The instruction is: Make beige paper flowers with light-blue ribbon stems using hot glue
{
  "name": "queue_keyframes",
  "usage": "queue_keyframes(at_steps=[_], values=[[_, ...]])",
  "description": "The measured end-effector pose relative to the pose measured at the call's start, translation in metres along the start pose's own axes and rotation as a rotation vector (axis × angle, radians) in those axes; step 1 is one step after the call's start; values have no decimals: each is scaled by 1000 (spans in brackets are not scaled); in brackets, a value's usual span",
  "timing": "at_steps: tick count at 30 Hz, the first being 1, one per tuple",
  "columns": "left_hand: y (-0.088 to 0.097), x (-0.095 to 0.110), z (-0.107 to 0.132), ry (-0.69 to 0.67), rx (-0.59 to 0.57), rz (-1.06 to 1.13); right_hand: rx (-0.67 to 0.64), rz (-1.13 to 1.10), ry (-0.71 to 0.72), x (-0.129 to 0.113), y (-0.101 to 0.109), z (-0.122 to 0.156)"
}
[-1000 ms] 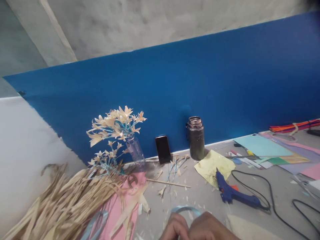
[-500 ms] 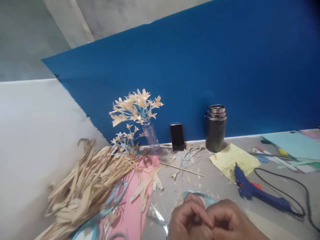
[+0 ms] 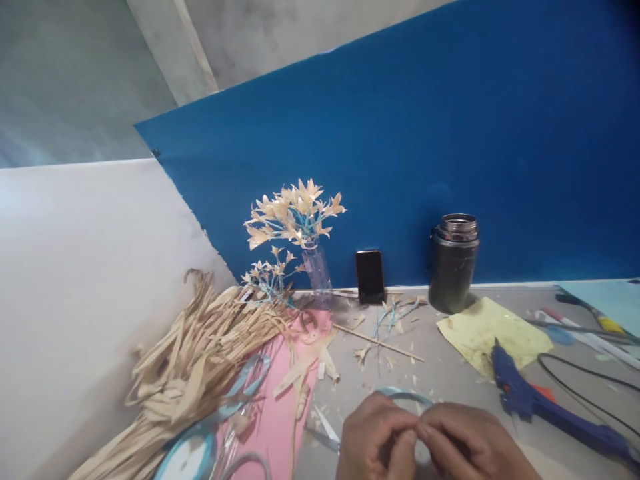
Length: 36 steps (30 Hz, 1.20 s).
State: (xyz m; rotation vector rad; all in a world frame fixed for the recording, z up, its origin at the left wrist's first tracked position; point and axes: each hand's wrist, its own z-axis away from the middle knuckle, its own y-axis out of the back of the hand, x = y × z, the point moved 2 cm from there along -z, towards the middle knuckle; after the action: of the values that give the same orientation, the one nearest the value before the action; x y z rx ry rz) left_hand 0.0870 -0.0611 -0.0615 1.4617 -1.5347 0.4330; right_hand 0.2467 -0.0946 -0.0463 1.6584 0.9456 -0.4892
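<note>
My left hand (image 3: 377, 437) and my right hand (image 3: 467, 440) meet at the bottom of the view, fingertips pinched together. Whatever lies between the fingers is hidden or too small to make out. A loop of light blue ribbon (image 3: 406, 395) shows just behind them. Left of my left hand lies a scissors-like metal blade (image 3: 327, 427), partly covered. Beyond the hands, a thin stick (image 3: 379, 343) and small husk flowers on blue stems (image 3: 395, 315) lie on the grey table (image 3: 363, 387).
A blue glue gun (image 3: 550, 407) and yellow paper (image 3: 495, 333) lie at right. An uncapped dark flask (image 3: 454, 267), a phone (image 3: 370, 277) and a clear vase (image 3: 317, 273) of husk flowers (image 3: 295, 210) stand behind. Dried husks (image 3: 200, 360), pink paper (image 3: 280, 400) and a ribbon roll (image 3: 187, 453) fill the left.
The scene has shifted a little rightward as my head turned. My hands stay together; the left hand's thumb and forefinger now show more plainly against the right fingertips.
</note>
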Motion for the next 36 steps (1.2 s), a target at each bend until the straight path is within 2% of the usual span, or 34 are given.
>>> queue_keyframes(at_steps=[2, 5, 7, 9, 15, 20, 23, 27, 30, 32, 36], values=[[-3, -4, 1, -97, 23, -171, -12, 159, 80, 0, -1, 0], [-3, -5, 0, -223, 27, -324, -67, 320, 101, 3, -4, 2], [1, -2, -3, -255, -40, -367, -86, 370, 101, 4, -6, 4], [5, 1, -6, -233, -111, -370, -85, 386, 114, 3, -7, 4], [8, 4, -6, -78, -106, -115, 10, 305, 114, 1, -2, 0], [6, 7, -5, 11, -96, -21, 12, 349, 142, -1, 1, 0], [7, 4, -8, 177, -106, 79, 22, 370, 158, -4, 0, 2], [5, -2, -8, 519, -198, 332, 36, 321, 125, -7, 0, 1], [3, -2, -7, 624, -234, 414, 45, 248, 74, -5, 1, -1], [3, 0, -7, 539, -208, 345, 41, 196, 29, -2, 0, -1], [6, 7, -9, 66, -104, -19, 53, 236, 73, 1, -1, 1]])
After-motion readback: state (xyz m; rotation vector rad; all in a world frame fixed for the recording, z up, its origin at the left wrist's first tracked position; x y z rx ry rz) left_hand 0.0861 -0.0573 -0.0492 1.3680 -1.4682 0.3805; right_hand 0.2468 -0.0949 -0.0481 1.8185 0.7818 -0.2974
